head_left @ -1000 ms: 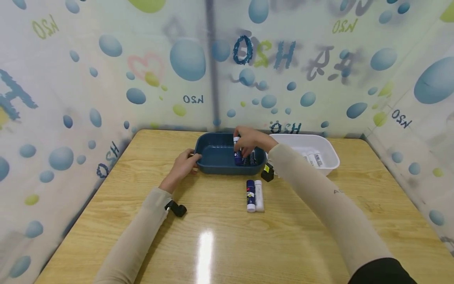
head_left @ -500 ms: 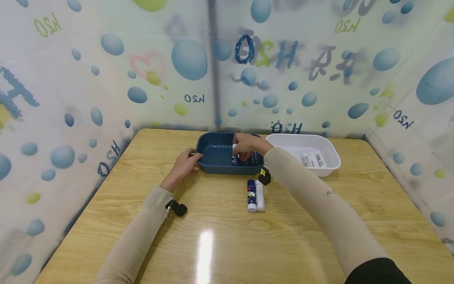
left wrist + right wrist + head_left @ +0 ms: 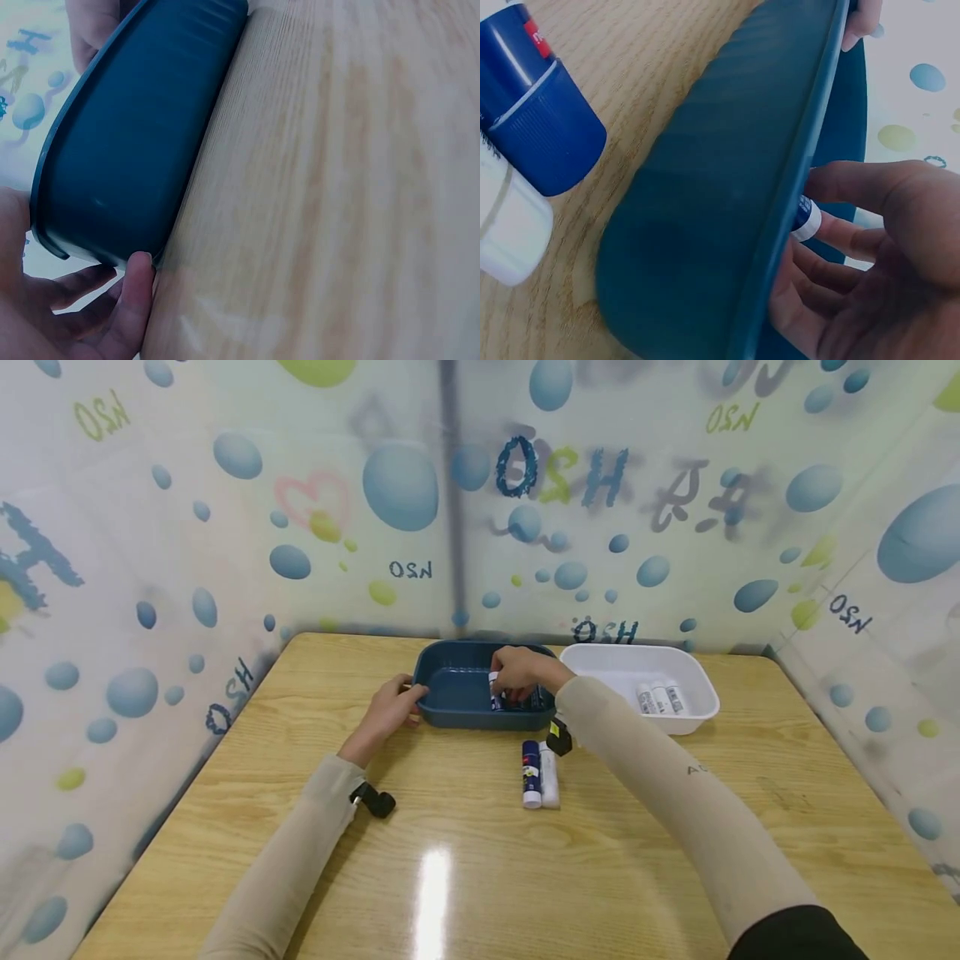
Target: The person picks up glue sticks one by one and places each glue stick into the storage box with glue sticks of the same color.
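Note:
My left hand (image 3: 388,706) grips the left end of a dark blue plastic bin (image 3: 480,720), thumb at the rim and fingers against the outer wall. Reaching into the bin's right part, my right hand (image 3: 522,668) pinches a navy glue stick (image 3: 495,693) with a white end. In the right wrist view, the white end of that glue stick (image 3: 807,223) shows between thumb and fingers; the bin wall hides the rest. Other dark glue sticks (image 3: 537,697) lie in the bin, partly under the right hand.
A white bin (image 3: 701,714) stands right of the blue one, holding several white glue sticks (image 3: 662,697). On the wooden table (image 3: 420,860) in front lie a navy glue stick (image 3: 531,775) and a white one (image 3: 549,775), side by side. A printed curtain hangs behind.
My right hand has lowered the navy glue stick, held upright over the blue bin before, down into it. The left hand keeps its grip on the bin's end.

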`<action>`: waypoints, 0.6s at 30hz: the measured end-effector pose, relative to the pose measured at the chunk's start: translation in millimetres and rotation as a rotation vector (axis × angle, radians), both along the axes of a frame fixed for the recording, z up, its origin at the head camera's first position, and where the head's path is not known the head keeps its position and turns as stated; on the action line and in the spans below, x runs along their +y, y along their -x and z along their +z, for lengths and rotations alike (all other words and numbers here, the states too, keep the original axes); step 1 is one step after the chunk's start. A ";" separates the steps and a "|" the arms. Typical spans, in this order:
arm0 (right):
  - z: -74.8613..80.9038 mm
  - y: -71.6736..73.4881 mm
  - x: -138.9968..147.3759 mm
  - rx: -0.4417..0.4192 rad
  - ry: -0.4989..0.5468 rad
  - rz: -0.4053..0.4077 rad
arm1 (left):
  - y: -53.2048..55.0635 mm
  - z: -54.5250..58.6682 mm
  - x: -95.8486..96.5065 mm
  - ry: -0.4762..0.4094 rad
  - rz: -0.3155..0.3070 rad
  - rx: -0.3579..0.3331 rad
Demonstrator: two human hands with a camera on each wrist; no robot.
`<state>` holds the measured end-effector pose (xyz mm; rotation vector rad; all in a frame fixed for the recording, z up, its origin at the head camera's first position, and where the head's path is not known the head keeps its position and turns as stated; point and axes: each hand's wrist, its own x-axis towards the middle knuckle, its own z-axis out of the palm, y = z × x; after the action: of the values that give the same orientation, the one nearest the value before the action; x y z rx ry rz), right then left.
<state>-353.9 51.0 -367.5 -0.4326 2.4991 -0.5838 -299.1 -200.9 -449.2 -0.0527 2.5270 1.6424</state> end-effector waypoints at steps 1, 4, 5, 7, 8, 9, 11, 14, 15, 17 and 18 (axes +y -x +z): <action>0.0 -0.2 -0.3 0.003 -0.003 0.002 | -0.3 0.2 -0.3 0.001 0.000 -0.001; 0.8 -0.2 -0.5 0.001 -0.014 -0.003 | -1.3 1.1 -1.0 0.002 0.001 -0.007; 1.2 0.3 -0.2 -0.001 -0.025 -0.002 | -1.6 1.3 -1.2 0.004 0.001 -0.010; 1.8 1.4 0.9 -0.012 -0.052 0.006 | -1.6 1.4 -1.3 0.003 -0.001 -0.012; 1.8 2.3 1.8 -0.018 -0.070 0.015 | -1.3 1.2 -1.4 0.003 -0.001 -0.012; 1.6 3.4 2.8 -0.025 -0.088 0.026 | -1.0 1.0 -1.4 0.003 -0.002 -0.012; 1.1 5.5 5.0 -0.038 -0.118 0.044 | -0.3 0.7 -1.4 0.003 -0.003 -0.012; 0.4 7.1 7.9 -0.063 -0.139 0.056 | -0.3 1.0 -1.2 0.000 0.000 -0.012; 0.3 7.0 8.7 -0.073 -0.139 0.055 | -0.7 1.2 -1.1 0.000 0.001 -0.013; 0.5 6.2 10.1 -0.092 -0.141 0.056 | -1.4 1.6 -0.9 -0.002 0.002 -0.014; 0.3 6.0 10.9 -0.105 -0.141 0.056 | -1.5 1.5 -1.0 -0.001 0.002 -0.014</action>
<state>-359.8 61.9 -367.2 -0.4058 2.4013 -0.3945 -297.6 -201.9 -447.6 -0.0662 2.5165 1.6389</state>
